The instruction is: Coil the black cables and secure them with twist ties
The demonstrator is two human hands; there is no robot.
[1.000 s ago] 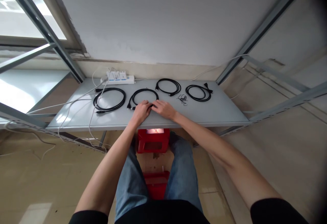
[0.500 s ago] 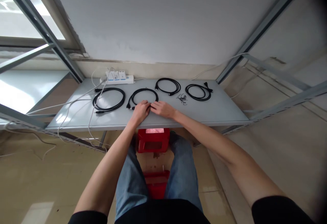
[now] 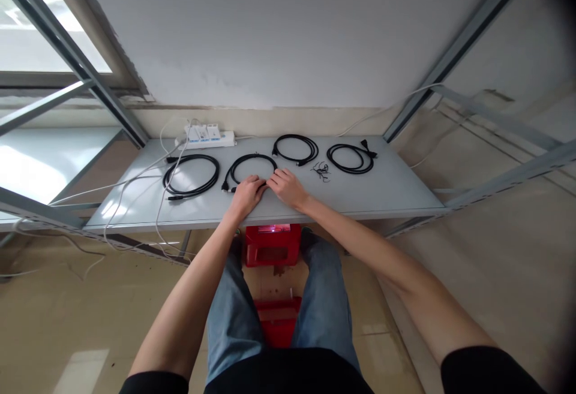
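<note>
A coiled black cable (image 3: 243, 160) lies on the grey shelf (image 3: 360, 196), its plug ends showing at the left of the loop. My left hand (image 3: 248, 195) is closed on the near side of this coil. Close beside it, my right hand (image 3: 287, 188) has its fingers bent and pinching the same stretch of cable. The fingers cover whatever else may be between the two hands. To the right of the coil is a small pile of black twist ties (image 3: 321, 171).
Other coiled black cables lie around: one at left (image 3: 191, 193), one at the back (image 3: 297, 138), one at right (image 3: 351, 170). A white power strip (image 3: 207, 141) trails white cords over the shelf's left. Metal uprights (image 3: 418, 100) flank it; a red bin (image 3: 273, 244) sits below.
My right hand has shifted slightly, its fingers raised and more bent over the cable. My left hand stays almost in place. The view has tilted a little.
</note>
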